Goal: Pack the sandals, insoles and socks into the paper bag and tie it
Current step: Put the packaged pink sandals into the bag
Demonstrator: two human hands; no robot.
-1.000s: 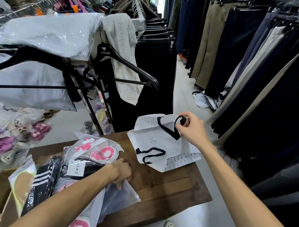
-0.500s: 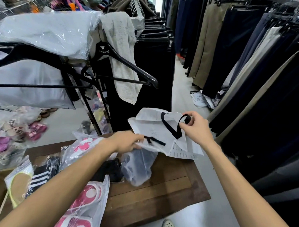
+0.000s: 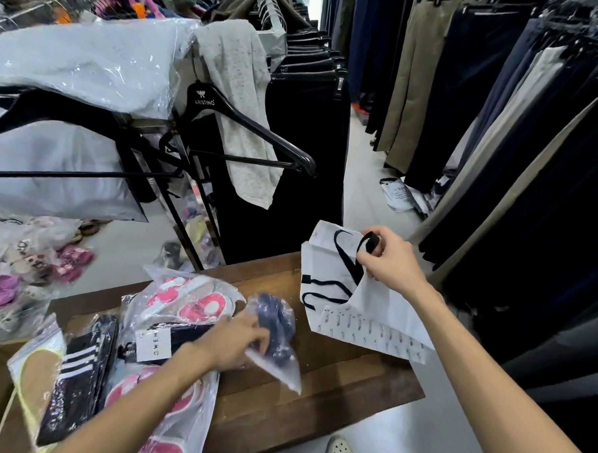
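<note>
Head view: right hand (image 3: pixel 390 261) pinches the paper bag (image 3: pixel 339 286) handle at two o'clock; left hand (image 3: pixel 232 341) grips bagged socks (image 3: pixel 276 328) centrally. Loading begins; next, the bag's mouth must be opened.

Left hand (image 3: pixel 232 340) and the clear packet (image 3: pixel 275 338) it grips are motion-blurred; the dark contents cannot be identified. Sandal packet (image 3: pixel 165 426) and insole packet (image 3: pixel 32 379) run off the bottom and left edges. Small print on the paper bag (image 3: pixel 371 332) is illegible. Right forearm exits bottom right.
</note>
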